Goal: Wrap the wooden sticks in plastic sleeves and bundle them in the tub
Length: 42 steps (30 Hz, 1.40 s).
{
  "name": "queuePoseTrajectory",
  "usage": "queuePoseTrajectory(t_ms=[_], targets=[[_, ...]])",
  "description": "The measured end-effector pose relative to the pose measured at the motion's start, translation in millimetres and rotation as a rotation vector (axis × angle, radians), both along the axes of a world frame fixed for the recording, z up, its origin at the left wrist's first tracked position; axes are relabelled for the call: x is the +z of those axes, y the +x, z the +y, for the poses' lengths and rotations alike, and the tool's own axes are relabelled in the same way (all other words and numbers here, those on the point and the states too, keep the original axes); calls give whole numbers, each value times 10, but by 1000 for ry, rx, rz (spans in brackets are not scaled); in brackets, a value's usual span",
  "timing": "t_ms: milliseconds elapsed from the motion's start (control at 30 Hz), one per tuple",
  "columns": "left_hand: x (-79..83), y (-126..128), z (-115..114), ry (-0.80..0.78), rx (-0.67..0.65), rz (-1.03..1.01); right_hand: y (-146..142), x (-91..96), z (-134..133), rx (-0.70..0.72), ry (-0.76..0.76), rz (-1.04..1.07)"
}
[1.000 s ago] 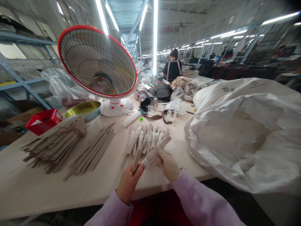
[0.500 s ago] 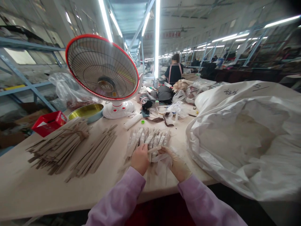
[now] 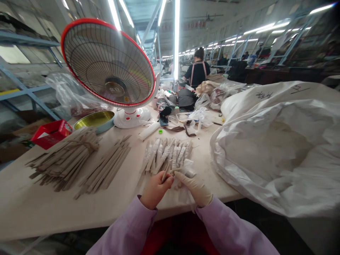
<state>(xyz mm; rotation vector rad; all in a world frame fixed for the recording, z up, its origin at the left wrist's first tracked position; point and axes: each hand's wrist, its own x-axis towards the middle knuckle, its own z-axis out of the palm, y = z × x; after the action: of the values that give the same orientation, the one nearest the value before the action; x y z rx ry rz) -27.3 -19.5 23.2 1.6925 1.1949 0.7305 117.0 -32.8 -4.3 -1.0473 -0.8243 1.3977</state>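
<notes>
Grey-brown strip (image 3: 165, 175), left fingers (image 3: 158, 175) apparently curled round

The left hand (image 3: 154, 190) covers the lower part of the strip (image 3: 165, 174) it grips, and what the gloved right hand (image 3: 195, 188) pinches is too blurred to tell. Both sleeves (image 3: 127, 226) run out of the bottom edge. The desk (image 3: 29, 209) is cut off on the left, the white sack (image 3: 276, 152) on the right. Writing on the fan's hub (image 3: 115, 88) and the red banner (image 3: 190, 26) is illegible. Heaped items (image 3: 186, 99) hide the lower body of a person (image 3: 198, 73) beyond.
</notes>
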Motion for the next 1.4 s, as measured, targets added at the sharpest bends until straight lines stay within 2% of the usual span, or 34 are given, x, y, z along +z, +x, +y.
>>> queuePoseTrajectory(t_ms=[167, 333, 400, 500, 633, 767, 867, 1000, 1200, 1333, 1400], targets=[[23, -64, -50, -14, 43, -58, -15, -49, -32, 124, -7, 198], [9, -78, -115, 15, 103, -87, -76, -29, -29, 17, 1, 200], [16, -62, -131, 38, 104, -63, -103, -11, -49, 36, -6, 185], [28, -54, -145, 65, 88, -11, -115, -4, -59, 55, -60, 177], [31, -117, -189, 56, 18, 51, -35, -36, 11, -56, -109, 255], [51, -181, -280, 87, -32, 227, 42, -47, 66, -146, -170, 292], [73, -181, -319, 131, -52, 328, 42, -29, 63, -142, -185, 266], [59, -201, -281, 216, -16, 424, 66, -8, 54, -89, -168, 274], [-1, -192, -234, 366, 15, 589, 74, -33, 20, -57, -97, 146], [-77, -123, -227, 411, 58, 612, -23, -91, -53, -32, -186, -90], [-121, -172, -229, 386, 55, 569, 7, -99, -52, -30, -221, -179]])
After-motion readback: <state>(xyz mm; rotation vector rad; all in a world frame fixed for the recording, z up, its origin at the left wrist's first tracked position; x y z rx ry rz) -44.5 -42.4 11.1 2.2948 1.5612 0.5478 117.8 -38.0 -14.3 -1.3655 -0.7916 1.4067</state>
